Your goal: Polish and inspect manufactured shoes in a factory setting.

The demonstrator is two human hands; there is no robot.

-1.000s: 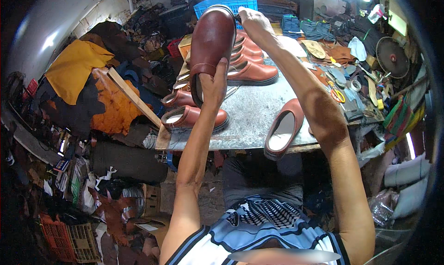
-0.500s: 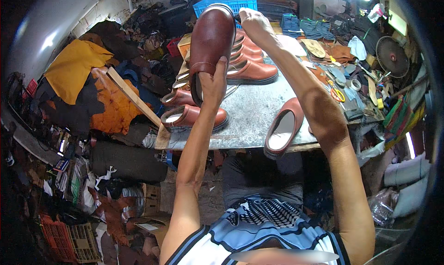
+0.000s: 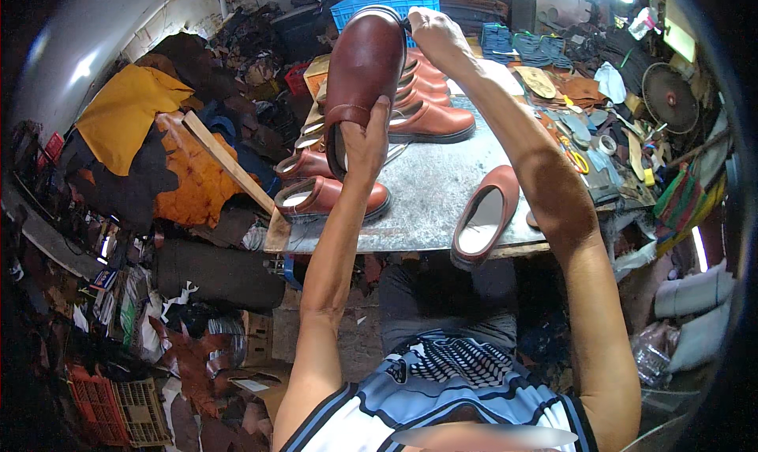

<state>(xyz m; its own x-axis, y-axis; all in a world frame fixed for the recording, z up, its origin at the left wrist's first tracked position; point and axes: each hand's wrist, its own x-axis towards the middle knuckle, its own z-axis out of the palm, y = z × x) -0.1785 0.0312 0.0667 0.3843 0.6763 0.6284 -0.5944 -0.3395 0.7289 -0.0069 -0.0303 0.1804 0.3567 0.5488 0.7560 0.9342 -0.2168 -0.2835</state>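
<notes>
I have the brown shoe [image 3: 365,65] lifted clear above the metal table [image 3: 442,207], toe pointing up and away, its upper facing me. My left hand [image 3: 365,140] is wrapped round the heel end, thumb over the strap at the collar, fingers hidden behind, so it is closed on the shoe. My right hand [image 3: 433,32] is up at the toe, fingers curled over the rim where sole meets upper; it looks clamped there, though the fingertips are out of sight. I judge the shoe fairly light but stiff: the leather holds its shape and the sole edge looks rigid, so heel and toe are the sound places to hold, not the soft middle of the upper, which could dent or mark. The polished leather looks a bit slippery, so the strap and the sole rim give the surer purchase. On the table, below the shoe, lie two open-backed clogs [image 3: 328,195]; behind the shoe stands a row of finished shoes [image 3: 430,116]; a single clog [image 3: 483,215] hangs over the near edge of the table; a blue crate [image 3: 383,2] sits beyond the table
</notes>
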